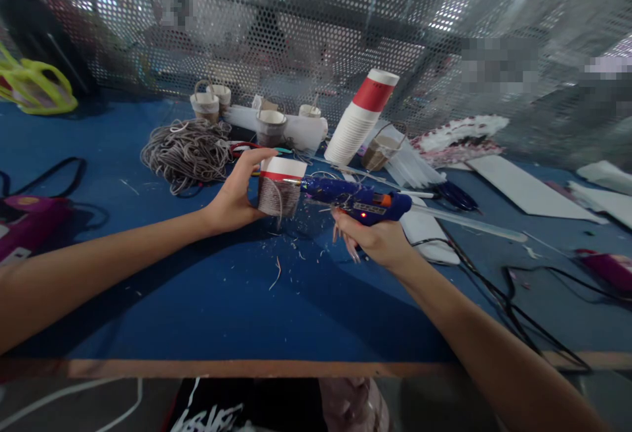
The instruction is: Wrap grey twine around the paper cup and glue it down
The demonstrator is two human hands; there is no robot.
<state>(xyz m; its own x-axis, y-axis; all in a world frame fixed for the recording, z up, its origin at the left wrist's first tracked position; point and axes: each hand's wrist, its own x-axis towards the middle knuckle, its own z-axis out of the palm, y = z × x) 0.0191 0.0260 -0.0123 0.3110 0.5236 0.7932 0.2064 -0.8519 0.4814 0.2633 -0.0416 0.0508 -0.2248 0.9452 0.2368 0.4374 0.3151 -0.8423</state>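
My left hand (241, 195) grips a paper cup (282, 185) from its left side and holds it over the blue table. Grey-brown cord is wound around the cup's lower part; a red and white band shows above the cord, and a loose cord end hangs down in front. In my right hand (372, 238) is a blue glue gun (355, 198) with a lit red light. Its nozzle points left and meets the cup's side near the red band. A long clear glue stick (474, 222) sticks out of the gun's back.
A heap of grey cord (190, 152) lies behind my left hand. Further back stand a leaning stack of paper cups (363, 116) and several cord-wrapped cups (270, 128). Black cables (503, 300) cross the right side. Cord scraps (277, 272) litter the table (197, 313).
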